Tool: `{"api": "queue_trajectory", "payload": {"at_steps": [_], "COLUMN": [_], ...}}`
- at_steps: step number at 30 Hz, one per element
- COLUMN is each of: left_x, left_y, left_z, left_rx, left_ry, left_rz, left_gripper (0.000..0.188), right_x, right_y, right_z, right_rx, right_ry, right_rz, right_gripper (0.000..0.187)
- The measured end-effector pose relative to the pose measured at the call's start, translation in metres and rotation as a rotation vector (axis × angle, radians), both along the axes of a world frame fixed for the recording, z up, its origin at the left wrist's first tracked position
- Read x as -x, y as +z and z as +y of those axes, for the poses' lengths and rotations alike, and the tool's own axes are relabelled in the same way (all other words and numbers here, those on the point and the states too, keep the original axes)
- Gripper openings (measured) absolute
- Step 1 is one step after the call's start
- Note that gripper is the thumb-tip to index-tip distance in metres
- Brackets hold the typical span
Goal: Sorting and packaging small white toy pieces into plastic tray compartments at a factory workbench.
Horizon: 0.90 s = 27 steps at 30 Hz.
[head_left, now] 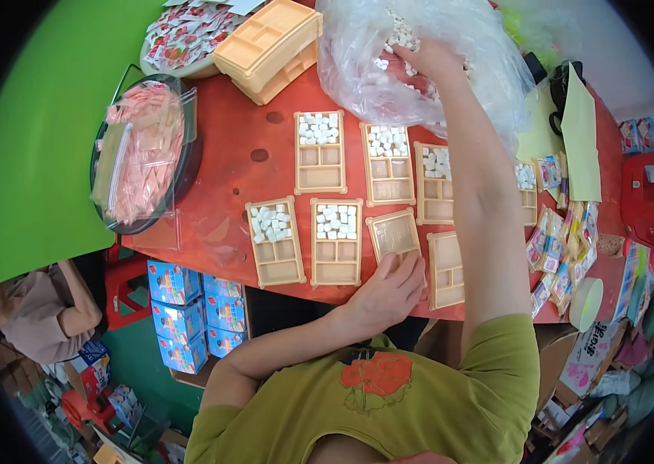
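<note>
My left hand (393,290) rests on the near edge of an empty tan compartment tray (393,232) on the red table (226,193). My right hand (429,58) reaches far forward into a big clear plastic bag (358,62) of small white cubes, fingers closed among the cubes. Several more tan trays lie in two rows; some hold white cubes in their top compartment, such as one (319,151) in the far row and one (337,240) in the near row. Another empty tray (447,271) lies under my right arm.
A stack of tan trays (269,46) stands at the far side. A black round basin with pink packets in plastic (145,151) sits at the left. Small colourful packets (563,240) and a tape roll (586,303) lie at the right. Blue boxes (187,309) stand below the table; a person (40,309) sits at lower left.
</note>
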<state>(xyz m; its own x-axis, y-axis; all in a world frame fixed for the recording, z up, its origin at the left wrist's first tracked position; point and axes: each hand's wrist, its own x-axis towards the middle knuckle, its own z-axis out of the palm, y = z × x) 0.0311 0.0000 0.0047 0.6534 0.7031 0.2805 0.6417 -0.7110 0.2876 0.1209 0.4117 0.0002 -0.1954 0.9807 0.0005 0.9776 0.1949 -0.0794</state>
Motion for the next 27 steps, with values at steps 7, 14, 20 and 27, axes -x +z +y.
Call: {"api": "queue_trajectory", "payload": {"at_steps": [7, 14, 20, 27], "left_x": [0.009, 0.018, 0.023, 0.019], "left_y": [-0.005, -0.002, -0.006, -0.005], "left_z": [0.006, 0.006, -0.001, 0.000], "left_rx": [0.018, 0.047, 0.099, 0.022], "left_ry": [-0.005, 0.028, 0.046, 0.057], "left_rz": [-0.104, -0.197, -0.236, -0.242], "left_gripper": [0.032, 0.027, 0.020, 0.020], "right_x": [-0.038, -0.043, -0.046, -0.041], "right_y": [-0.044, 0.007, 0.038, 0.008], "right_z": [0.038, -0.026, -0.202, -0.309], "right_rx": [-0.194, -0.489, 0.015, 0.024], "right_ry": [0.227, 0.272, 0.261, 0.474], "right_rz": [0.297, 0.648, 0.810, 0.661], "right_gripper": [0.034, 0.022, 0.028, 0.021]}}
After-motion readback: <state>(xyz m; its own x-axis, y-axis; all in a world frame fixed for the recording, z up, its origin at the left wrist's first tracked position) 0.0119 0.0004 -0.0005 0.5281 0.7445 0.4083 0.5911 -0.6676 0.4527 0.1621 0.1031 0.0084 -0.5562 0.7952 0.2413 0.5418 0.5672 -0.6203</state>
